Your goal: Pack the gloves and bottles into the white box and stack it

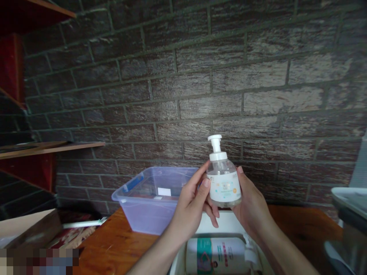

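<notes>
A small clear pump bottle with a white pump head and a white label is held upright in front of the brick wall. My left hand grips its left side, thumb on the label. My right hand wraps its right side and back. Below the hands a larger white bottle with a teal label lies on its side in a white tray.
A translucent purple plastic bin with a blue clip stands on the wooden table to the left. Wooden shelves are at far left. A grey-lidded container sits at the right edge. A brick wall is close behind.
</notes>
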`<state>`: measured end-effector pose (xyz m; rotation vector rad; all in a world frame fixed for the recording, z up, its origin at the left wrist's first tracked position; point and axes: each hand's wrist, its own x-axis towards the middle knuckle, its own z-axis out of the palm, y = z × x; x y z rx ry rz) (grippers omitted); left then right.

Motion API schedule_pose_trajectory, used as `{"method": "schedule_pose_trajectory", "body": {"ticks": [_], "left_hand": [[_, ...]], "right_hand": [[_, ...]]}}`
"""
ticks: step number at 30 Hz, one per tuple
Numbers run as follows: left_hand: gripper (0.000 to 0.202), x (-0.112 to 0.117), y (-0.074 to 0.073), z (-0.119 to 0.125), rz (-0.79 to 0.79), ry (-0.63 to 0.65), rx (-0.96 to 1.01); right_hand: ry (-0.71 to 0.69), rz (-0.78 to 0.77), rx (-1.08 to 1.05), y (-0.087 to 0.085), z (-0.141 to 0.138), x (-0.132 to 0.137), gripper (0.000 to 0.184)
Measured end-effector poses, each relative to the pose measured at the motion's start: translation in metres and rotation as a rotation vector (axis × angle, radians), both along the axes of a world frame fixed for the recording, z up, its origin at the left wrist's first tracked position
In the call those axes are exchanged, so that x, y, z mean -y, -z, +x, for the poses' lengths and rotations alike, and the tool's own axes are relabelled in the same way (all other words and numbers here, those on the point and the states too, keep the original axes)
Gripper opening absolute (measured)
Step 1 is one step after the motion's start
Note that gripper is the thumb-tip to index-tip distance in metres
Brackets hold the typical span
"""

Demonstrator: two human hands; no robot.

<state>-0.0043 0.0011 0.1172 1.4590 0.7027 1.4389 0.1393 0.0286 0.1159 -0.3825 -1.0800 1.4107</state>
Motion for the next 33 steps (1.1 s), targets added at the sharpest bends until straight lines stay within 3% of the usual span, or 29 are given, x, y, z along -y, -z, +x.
{"method": "schedule_pose_trajectory", "body": {"ticks": [5,11,25,33], "left_hand": [[0.08,0.004,-0.005,-0.001,-0.027,0.083,0.066],[0.076,0.01,-0.01,-0.001,-0.073,0.071,0.065],[0.078,0.011,-0.008,0.003,-0.038,0.025,0.057],[0.07,0.007,-0.004,0.004,0.017,-0.038,0.072]], "right_hand": [[-0.039,-0.108,-0.039,-0.001,0.001,0.001,0.06],[-0.108,-0.086,-0.013,0.001,0.0,-0.001,0.071],[-0.066,-0.094,-0.015,0.001,0.0,0.001,0.064],[-0.026,-0.093,0.035,0.001,0.0,0.001,0.078]]}}
